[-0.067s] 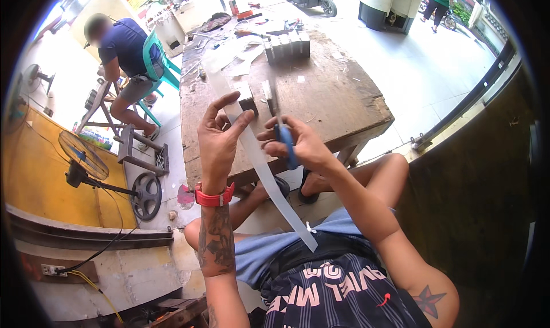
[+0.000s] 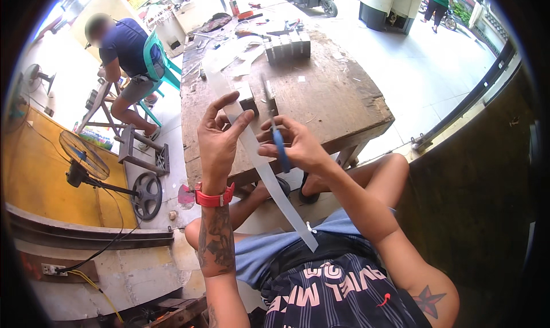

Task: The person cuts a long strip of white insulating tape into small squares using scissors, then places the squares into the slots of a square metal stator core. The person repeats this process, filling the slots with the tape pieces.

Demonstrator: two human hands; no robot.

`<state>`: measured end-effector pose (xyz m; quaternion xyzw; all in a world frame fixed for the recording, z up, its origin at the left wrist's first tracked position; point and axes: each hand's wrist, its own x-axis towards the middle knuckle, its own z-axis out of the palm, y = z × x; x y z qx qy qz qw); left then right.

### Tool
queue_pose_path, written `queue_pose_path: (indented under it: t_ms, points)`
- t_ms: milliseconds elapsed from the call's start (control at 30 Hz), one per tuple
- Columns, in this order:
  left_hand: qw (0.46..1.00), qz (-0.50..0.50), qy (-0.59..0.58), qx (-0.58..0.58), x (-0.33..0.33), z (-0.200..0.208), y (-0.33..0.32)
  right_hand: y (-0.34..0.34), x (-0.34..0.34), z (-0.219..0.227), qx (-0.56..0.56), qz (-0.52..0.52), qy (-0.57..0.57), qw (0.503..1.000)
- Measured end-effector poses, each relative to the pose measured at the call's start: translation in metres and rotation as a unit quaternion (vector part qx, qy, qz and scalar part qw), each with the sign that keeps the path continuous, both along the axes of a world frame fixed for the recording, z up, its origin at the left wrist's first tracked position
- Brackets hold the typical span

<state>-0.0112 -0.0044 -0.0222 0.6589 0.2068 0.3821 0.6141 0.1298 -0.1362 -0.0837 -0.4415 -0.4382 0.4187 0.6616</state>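
Observation:
A long, whitish translucent strip (image 2: 271, 182) is pinched between the thumb and fingers of my left hand (image 2: 219, 133). Its lower end hangs down to my lap, while the upper end reaches over the table. In my right hand (image 2: 303, 150) is a pair of scissors (image 2: 279, 141) with blue handles, blades pointing up and away from me, beside the strip and apart from it. Beyond my hands, a small dark block (image 2: 248, 105) with a pale top rests on the table, partly hidden by the strip. A second dark piece lies behind the scissors.
The worn wooden table (image 2: 338, 98) carries a row of dark blocks with pale bands (image 2: 288, 48), white sheet scraps (image 2: 243, 53) and scattered tools. A person (image 2: 129, 47) sits on a green chair at left. A standing fan (image 2: 83, 156) is on my left.
My right hand has turned the scissors slightly, and the blue handles have shifted a little left and down. My left hand and the strip stay where they were.

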Motion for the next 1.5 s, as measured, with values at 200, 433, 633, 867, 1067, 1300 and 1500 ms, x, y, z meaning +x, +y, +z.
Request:
queue_pose_path:
  t_ms: [200, 433, 633, 867, 1067, 1300, 1500]
  points:
    - [0.999, 0.015, -0.033, 0.022, -0.009, 0.014, 0.010, 0.013, -0.013, 0.015, -0.041, -0.015, 0.019, 0.999]
    - [0.999, -0.034, -0.007, 0.016, -0.028, 0.024, 0.015, 0.006, -0.004, 0.001, 0.040, -0.025, 0.034, 0.998]
    - [1.000, -0.025, -0.008, 0.016, -0.029, 0.023, 0.013, -0.006, -0.017, -0.029, -0.058, -0.078, -0.091, 0.991]
    - [0.998, -0.020, 0.033, 0.050, -0.026, 0.014, 0.009, -0.018, -0.027, -0.028, -0.063, -0.070, -0.157, 0.983]
    - [0.998, -0.018, 0.019, 0.053, -0.022, 0.012, 0.005, -0.020, -0.030, -0.022, -0.045, -0.078, -0.140, 0.986]
    - [0.999, -0.016, 0.017, 0.046, -0.018, 0.010, 0.004, -0.020, -0.030, -0.029, -0.045, -0.078, -0.133, 0.987]
    - [0.999, -0.012, 0.014, 0.046, -0.017, 0.010, 0.000, -0.024, -0.029, -0.027, -0.072, -0.051, -0.104, 0.991]
